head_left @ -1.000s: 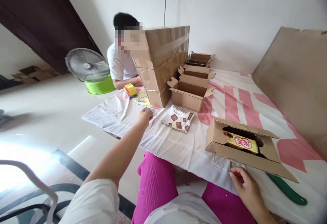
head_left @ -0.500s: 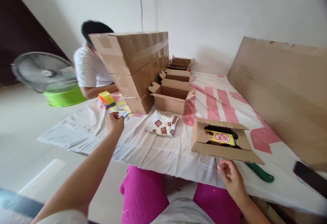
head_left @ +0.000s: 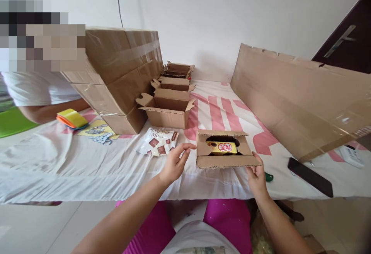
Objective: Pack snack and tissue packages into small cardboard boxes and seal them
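A small cardboard box (head_left: 224, 162) lies in front of me with its long flaps parted. Through the gap shows a yellow packet (head_left: 223, 147) with a red round print. At the box's front right corner, my right hand (head_left: 257, 176) grips the cardboard between thumb and fingers. My left hand (head_left: 176, 162) is at the left end, index finger stretched out to the box's edge and thumb apart; its other fingers are partly hidden. Just left of it lies a white pouch with brown squares (head_left: 159, 142). A green handle (head_left: 269, 177) shows beside my right hand.
Open cardboard boxes (head_left: 167, 118) line up beside a tall stack of taped cartons (head_left: 116, 64). A person (head_left: 43, 91) sits behind the stack. Coloured sheets (head_left: 72, 118) and small grey-blue pieces (head_left: 100, 135) lie left. A phone (head_left: 310, 176) and large cardboard panel (head_left: 290, 99) stand right.
My left hand has moved right, from beside the grey-blue pieces to the box's left end. My right hand has risen to the box's corner and taken hold. The view has turned right.
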The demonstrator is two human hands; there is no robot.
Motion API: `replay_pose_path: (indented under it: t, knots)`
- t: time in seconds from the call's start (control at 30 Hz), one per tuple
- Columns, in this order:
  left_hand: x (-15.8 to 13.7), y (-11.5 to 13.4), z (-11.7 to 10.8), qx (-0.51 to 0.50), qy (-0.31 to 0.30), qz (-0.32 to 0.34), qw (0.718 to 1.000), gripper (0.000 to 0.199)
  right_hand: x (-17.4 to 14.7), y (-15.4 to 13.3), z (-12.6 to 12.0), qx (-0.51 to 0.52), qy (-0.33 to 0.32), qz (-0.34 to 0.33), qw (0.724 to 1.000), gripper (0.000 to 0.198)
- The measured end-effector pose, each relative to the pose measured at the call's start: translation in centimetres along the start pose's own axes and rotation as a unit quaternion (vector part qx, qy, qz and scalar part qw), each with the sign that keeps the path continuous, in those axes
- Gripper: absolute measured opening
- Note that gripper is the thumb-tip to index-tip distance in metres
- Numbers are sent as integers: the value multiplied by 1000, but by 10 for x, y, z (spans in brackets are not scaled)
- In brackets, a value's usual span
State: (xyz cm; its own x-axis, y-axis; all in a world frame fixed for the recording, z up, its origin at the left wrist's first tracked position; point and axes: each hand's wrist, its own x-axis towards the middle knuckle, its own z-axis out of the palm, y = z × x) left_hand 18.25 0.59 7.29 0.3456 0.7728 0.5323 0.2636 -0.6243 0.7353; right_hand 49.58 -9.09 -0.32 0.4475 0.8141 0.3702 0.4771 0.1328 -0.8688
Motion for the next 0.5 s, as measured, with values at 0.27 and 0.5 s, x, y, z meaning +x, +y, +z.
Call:
replay_pose_path:
  t: [0.27, 0.5]
  knots:
    - [52, 30, 2, 209, -259, 125, 935, 54, -3, -15, 2, 94, -39, 18, 995, 42]
    - [58, 29, 0, 317, -298, 38, 900, 94, 10, -41, -8, 18, -84, -59, 995, 33]
